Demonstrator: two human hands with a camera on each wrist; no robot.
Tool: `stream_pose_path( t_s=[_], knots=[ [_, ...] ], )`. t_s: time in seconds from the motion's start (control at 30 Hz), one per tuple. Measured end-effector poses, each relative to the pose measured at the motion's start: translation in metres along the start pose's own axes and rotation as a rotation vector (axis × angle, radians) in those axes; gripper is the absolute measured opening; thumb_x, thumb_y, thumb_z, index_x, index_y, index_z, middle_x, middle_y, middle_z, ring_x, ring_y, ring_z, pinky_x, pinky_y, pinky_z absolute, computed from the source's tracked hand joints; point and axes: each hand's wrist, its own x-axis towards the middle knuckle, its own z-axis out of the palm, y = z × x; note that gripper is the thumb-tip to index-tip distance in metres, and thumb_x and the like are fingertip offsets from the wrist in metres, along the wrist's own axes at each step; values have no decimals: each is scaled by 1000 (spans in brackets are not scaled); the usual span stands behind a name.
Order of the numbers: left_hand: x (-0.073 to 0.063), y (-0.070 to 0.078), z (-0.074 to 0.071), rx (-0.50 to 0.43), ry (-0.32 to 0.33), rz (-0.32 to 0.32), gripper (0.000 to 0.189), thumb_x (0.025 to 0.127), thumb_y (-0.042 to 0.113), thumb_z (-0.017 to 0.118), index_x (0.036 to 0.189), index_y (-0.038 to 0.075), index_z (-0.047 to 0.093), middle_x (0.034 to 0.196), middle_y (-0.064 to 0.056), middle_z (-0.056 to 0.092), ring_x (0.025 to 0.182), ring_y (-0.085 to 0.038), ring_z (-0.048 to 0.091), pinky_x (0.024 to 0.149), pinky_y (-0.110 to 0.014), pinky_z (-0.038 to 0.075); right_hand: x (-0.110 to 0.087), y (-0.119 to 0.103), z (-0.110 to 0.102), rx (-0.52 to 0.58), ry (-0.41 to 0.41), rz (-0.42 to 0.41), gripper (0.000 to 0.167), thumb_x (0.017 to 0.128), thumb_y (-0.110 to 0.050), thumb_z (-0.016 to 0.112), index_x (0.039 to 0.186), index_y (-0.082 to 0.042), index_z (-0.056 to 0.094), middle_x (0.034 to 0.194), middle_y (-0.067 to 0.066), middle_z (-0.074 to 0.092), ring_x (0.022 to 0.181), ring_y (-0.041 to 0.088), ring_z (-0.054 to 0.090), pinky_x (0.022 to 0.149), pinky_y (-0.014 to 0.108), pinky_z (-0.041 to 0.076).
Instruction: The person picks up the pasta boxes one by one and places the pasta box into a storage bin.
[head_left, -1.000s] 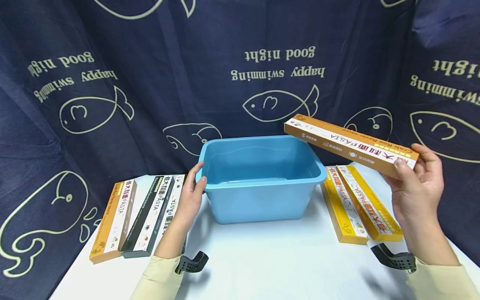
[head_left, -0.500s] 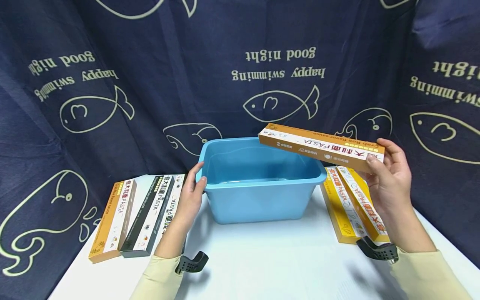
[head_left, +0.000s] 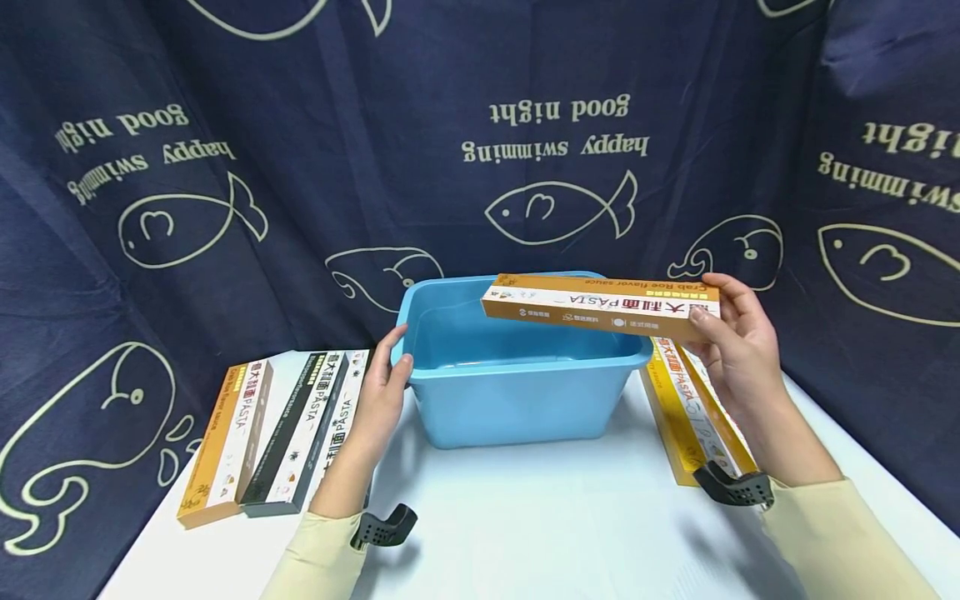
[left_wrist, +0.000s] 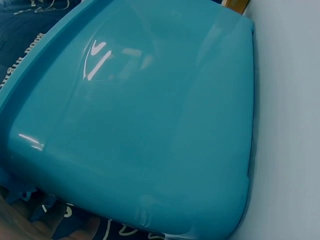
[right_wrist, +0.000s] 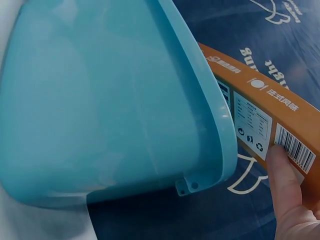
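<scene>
My right hand [head_left: 741, 354] pinches the right end of a long orange-and-white pasta box [head_left: 592, 302], thumb on the near side. The box lies nearly level across the opening of a light blue plastic tub [head_left: 517, 408], with its left end over the tub's middle. In the right wrist view, a fingertip presses beside the barcode on the orange box [right_wrist: 250, 110], partly behind the tub's rim [right_wrist: 227, 125]. My left hand [head_left: 384, 387] grips the tub's left rim. The left wrist view is mostly filled by the tub's side wall [left_wrist: 135, 115].
Left of the tub lie an orange pasta box [head_left: 225, 442], a black one [head_left: 292, 433] and a white-faced one [head_left: 341, 417], the last partly behind my left arm. Yellow pasta boxes [head_left: 678, 417] lie at the right, partly hidden. A dark blue fish-print curtain [head_left: 420, 108] backs the white table [head_left: 510, 525].
My right hand has carried the orange pasta box left and slightly down, from the tub's right corner to over its opening, levelling it out. The left hand and tub have stayed put.
</scene>
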Motion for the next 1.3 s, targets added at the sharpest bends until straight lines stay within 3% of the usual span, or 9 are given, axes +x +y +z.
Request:
stream_pose_path(
  t_s=[0.43,1.07,1.3],
  knots=[
    [-1,0,0,9,2,1,47,106,30,40,153,31,35,165,2,25,153,-23,24,121,-54,30,7,6,12,-5,-114,70,49,96,0,60,142,-14,48,134,0,51,116,19,50,85,20,58],
    [-1,0,0,15,6,4,48,106,31,41,154,32,34,165,2,25,154,-22,21,123,-54,25,17,13,31,-223,-206,152,50,96,-14,66,143,-21,48,135,-3,50,118,20,49,86,17,56],
    [-2,0,0,10,8,11,48,106,31,41,153,31,34,165,1,26,153,-23,24,122,-54,26,22,12,36,-348,-230,186,49,97,-20,66,142,-27,47,144,4,45,120,25,48,84,18,57]
  ],
)
